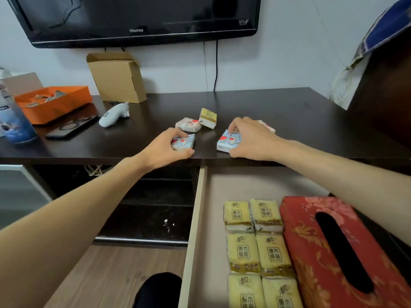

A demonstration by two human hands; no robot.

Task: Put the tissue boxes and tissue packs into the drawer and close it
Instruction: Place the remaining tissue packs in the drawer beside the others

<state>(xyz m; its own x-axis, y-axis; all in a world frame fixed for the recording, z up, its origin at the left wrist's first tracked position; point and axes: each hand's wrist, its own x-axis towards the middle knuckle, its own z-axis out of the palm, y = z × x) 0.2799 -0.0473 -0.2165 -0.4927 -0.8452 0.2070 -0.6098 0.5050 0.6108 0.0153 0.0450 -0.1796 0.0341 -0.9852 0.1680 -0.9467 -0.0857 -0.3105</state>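
Note:
My left hand (164,145) grips a small blue-and-red tissue pack (185,142) near the front edge of the dark desk (278,110). My right hand (251,138) closes on a similar blue pack (229,141) just to the right. Behind them lie a pinkish pack (188,124) and a yellow pack (208,118); another pale pack (268,126) peeks out past my right fingers. Below the desk the drawer (193,230) stands open, holding several yellow tissue packs (258,252) in two columns and a red floral tissue box (338,252) on the right.
An orange tray (55,103), a blue bottle (13,121), a black phone (71,127) and a white handheld device (113,114) sit at the desk's left. A cardboard box (117,76) stands at the back under a wall TV (138,18). Dark open shelves (155,196) are left of the drawer.

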